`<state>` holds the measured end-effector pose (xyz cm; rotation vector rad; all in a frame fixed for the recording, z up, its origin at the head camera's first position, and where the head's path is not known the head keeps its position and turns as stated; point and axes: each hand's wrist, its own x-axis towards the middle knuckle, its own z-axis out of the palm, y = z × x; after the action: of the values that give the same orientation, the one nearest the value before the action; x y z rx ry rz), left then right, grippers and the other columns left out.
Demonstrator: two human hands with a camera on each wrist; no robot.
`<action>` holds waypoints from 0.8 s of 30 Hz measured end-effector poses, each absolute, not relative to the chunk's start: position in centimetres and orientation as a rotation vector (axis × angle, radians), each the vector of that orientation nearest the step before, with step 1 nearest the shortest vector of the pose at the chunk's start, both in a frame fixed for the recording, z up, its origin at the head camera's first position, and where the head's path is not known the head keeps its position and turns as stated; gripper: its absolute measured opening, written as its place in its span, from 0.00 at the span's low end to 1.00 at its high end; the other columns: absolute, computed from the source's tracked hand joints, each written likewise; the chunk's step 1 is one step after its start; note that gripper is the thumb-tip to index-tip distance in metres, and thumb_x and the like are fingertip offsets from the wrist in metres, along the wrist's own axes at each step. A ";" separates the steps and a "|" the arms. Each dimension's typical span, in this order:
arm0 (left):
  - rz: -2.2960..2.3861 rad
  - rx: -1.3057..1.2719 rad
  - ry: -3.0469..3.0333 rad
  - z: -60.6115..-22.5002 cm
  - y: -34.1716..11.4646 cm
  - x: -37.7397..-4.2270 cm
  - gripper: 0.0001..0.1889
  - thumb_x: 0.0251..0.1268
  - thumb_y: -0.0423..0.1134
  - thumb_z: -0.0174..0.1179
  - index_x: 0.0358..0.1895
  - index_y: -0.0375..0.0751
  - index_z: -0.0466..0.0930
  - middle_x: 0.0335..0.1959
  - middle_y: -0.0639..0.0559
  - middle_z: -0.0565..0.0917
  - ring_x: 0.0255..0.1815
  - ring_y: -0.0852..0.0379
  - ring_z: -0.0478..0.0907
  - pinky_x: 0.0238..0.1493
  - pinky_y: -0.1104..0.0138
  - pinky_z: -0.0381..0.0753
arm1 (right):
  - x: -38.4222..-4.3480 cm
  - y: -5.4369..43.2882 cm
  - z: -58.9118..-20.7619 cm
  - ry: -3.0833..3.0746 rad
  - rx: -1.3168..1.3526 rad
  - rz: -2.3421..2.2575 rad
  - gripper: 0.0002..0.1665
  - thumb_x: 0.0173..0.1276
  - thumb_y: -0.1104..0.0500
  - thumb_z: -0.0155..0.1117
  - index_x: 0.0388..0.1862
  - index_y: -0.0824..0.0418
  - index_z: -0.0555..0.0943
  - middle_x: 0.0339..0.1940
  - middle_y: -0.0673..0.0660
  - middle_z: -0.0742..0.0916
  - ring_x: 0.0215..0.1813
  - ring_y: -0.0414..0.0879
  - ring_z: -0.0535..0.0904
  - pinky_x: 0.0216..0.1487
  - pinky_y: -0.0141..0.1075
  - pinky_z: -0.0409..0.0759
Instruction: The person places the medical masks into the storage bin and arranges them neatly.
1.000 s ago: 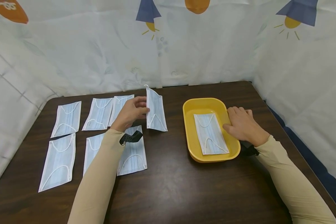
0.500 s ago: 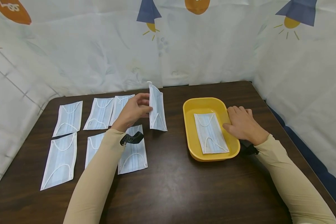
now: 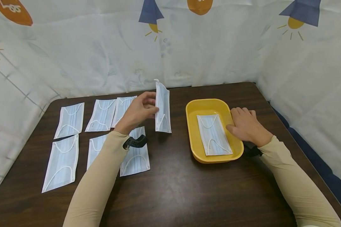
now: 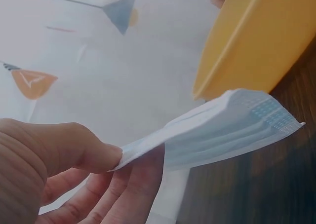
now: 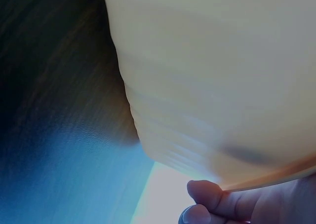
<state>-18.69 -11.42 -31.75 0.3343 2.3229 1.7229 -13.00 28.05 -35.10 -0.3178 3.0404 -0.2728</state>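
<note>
Pale blue and pleated, one mask [image 3: 163, 108] is pinched between the thumb and fingers of your left hand [image 3: 138, 110] above the table [image 3: 170, 189], while your right hand [image 3: 250, 127] grips the rim of the tub [image 3: 194, 135] at its 2 o'clock. From your left hand, the tub sits near 3 o'clock with one flat mask [image 3: 211, 134] already inside; six loose masks [image 3: 59, 165], some partly covered, lie from 6 to 10 o'clock, so it looks early yet.

A pale blue mask [image 3: 163, 108], almost upright, is pinched at its left edge by the left grip [image 3: 140, 110]. The right grip [image 3: 248, 126] holds the right rim of a yellow basin [image 3: 197, 142]; a second mask [image 3: 215, 136] lies flat inside.
</note>
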 end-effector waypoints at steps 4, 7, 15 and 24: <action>1.727 0.369 2.344 -31.0 -11.0 -18.4 0.30 0.66 0.28 0.60 0.73 0.41 0.68 0.52 0.45 0.79 0.43 0.60 0.85 0.43 0.64 0.91 | -13.0 28.1 -35.1 3.042 -0.319 -0.277 0.29 0.71 0.51 0.53 0.62 0.71 0.71 0.51 0.66 0.81 0.49 0.61 0.70 0.51 0.56 0.63; 1.731 0.379 2.346 -30.6 -10.6 -18.2 0.30 0.66 0.28 0.60 0.72 0.41 0.68 0.51 0.46 0.79 0.43 0.59 0.84 0.42 0.64 0.91 | -13.1 28.1 -35.1 3.044 -0.323 -0.281 0.29 0.71 0.51 0.53 0.61 0.71 0.71 0.50 0.66 0.80 0.49 0.61 0.69 0.51 0.56 0.63; 1.747 0.410 2.324 -29.5 -9.7 -17.7 0.31 0.66 0.27 0.61 0.73 0.41 0.68 0.53 0.44 0.80 0.44 0.58 0.85 0.43 0.64 0.91 | -13.0 28.2 -35.2 3.042 -0.317 -0.282 0.31 0.71 0.51 0.53 0.63 0.72 0.70 0.53 0.67 0.81 0.50 0.61 0.69 0.51 0.57 0.64; 1.783 0.463 2.297 -28.5 -8.8 -17.4 0.30 0.66 0.27 0.61 0.71 0.43 0.69 0.53 0.43 0.81 0.45 0.56 0.86 0.42 0.62 0.91 | -13.0 28.2 -35.2 3.047 -0.318 -0.267 0.31 0.71 0.50 0.52 0.64 0.72 0.70 0.55 0.67 0.81 0.51 0.62 0.70 0.52 0.58 0.64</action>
<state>-17.35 -8.83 -28.51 0.4633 2.2974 1.7833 -13.01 28.18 -35.23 -0.3179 3.0468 -0.2667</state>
